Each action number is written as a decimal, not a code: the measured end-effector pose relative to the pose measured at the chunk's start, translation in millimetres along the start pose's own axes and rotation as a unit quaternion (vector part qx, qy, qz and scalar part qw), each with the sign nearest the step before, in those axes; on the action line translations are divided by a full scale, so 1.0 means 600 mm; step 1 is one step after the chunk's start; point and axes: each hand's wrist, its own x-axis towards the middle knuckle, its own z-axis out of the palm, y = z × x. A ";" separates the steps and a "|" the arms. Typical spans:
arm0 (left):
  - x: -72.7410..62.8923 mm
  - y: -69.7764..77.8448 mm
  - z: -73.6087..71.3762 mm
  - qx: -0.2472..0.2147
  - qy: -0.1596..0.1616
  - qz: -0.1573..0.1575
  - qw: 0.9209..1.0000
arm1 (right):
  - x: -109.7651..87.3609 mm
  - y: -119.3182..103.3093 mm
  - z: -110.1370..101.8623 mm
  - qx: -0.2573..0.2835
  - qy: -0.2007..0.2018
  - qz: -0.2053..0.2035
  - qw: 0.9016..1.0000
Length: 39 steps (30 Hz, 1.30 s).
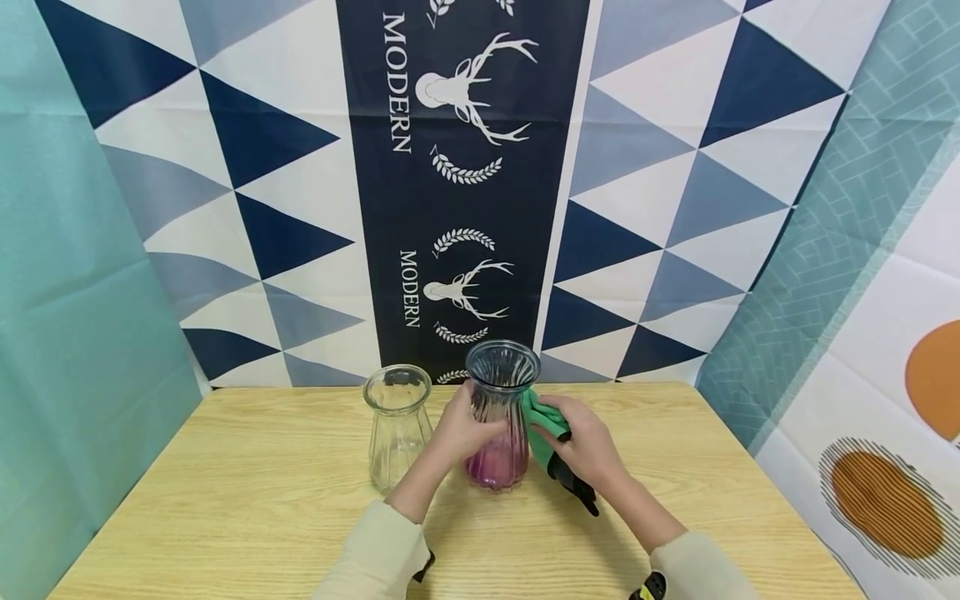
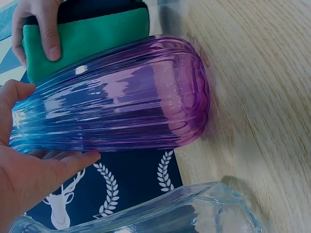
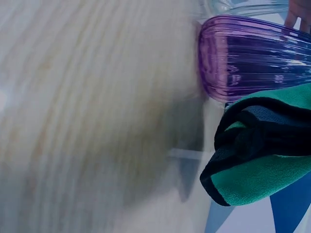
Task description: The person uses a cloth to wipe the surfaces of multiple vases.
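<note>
A ribbed glass vase, blue at its flared rim and purple toward its base, stands upright on the table. My left hand grips it from the left, just below the neck, with the thumb on the near side. Against the vase's right side lies a folded green cloth with a black edge, held by my right hand. A dark-edged end of the cloth hangs down toward the tabletop. The right wrist view shows the cloth close beside the purple glass, with the right hand out of that picture.
Left of the held vase stands a second, clear glass vase, near my left wrist. The pale wooden table ends at a patterned backdrop with triangles and deer heads. Teal cloth hangs along the left side.
</note>
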 end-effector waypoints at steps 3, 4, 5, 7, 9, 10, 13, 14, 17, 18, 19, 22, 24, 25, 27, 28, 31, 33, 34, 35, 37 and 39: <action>0.001 -0.001 0.001 -0.002 -0.004 0.002 1.000 | -0.010 0.002 0.004 -0.008 -0.014 0.000 1.000; 0.001 -0.001 0.001 -0.002 -0.004 0.003 1.000 | -0.013 0.003 0.005 -0.010 -0.018 -0.001 1.000; 0.002 -0.001 0.002 -0.004 -0.004 0.003 1.000 | -0.017 0.004 0.007 -0.014 -0.025 -0.002 1.000; 0.002 -0.001 0.003 -0.006 -0.001 0.000 1.000 | -0.024 0.007 0.009 -0.020 -0.040 -0.003 0.999; 0.002 -0.001 0.005 -0.004 0.006 -0.005 1.000 | -0.030 0.010 0.012 -0.028 -0.053 -0.004 0.998; 0.001 0.000 0.007 -0.002 0.010 -0.008 1.000 | -0.033 0.011 0.013 -0.033 -0.059 -0.004 0.998; 0.000 0.002 0.010 0.006 0.026 -0.010 1.000 | -0.038 0.015 0.015 -0.042 -0.070 -0.002 0.997; -0.001 0.003 0.011 0.009 0.032 -0.009 0.999 | -0.039 0.016 0.015 -0.043 -0.071 0.000 0.997; -0.002 0.005 0.013 0.009 0.043 -0.008 0.999 | -0.037 0.017 0.011 -0.040 -0.064 0.006 0.997; -0.002 0.006 0.014 0.011 0.045 -0.009 0.999 | -0.034 0.018 0.009 -0.038 -0.059 0.007 0.997; -0.002 0.006 0.014 0.012 0.046 -0.008 0.999 | -0.031 0.018 0.006 -0.037 -0.054 0.008 0.998; -0.002 0.005 0.016 0.017 0.050 -0.007 0.999 | -0.018 0.017 -0.002 -0.030 -0.035 0.004 0.999; -0.002 0.006 0.016 0.017 0.050 -0.006 0.999 | -0.007 0.016 -0.007 -0.027 -0.022 -0.004 0.999; -0.001 0.006 0.016 0.015 0.050 -0.004 0.999 | -0.001 0.016 -0.009 -0.024 -0.016 -0.008 1.000; -0.001 0.005 0.015 0.007 0.050 0.002 0.999 | 0.009 0.014 -0.013 -0.020 -0.008 -0.016 1.000; -0.001 0.005 0.015 0.001 0.048 0.002 0.999 | 0.012 0.013 -0.014 -0.019 -0.007 -0.020 1.000; -0.001 0.003 0.014 -0.006 0.046 0.009 0.999 | 0.018 0.009 -0.016 -0.014 -0.015 -0.023 1.000; -0.001 0.002 0.014 -0.006 0.043 0.012 0.999 | 0.017 0.007 -0.015 -0.016 -0.027 -0.023 0.999; -0.001 0.002 0.014 -0.004 0.042 0.012 0.999 | 0.016 0.006 -0.015 -0.017 -0.033 -0.022 0.999; -0.001 0.002 0.013 -0.002 0.041 0.013 0.999 | 0.014 0.006 -0.014 -0.017 -0.038 -0.021 0.999; 0.000 0.001 0.013 0.001 0.039 0.014 0.999 | 0.008 0.006 -0.011 -0.019 -0.047 -0.020 0.999; 0.000 0.001 0.012 0.002 0.038 0.014 0.999 | 0.001 0.008 -0.006 -0.022 -0.056 -0.017 0.998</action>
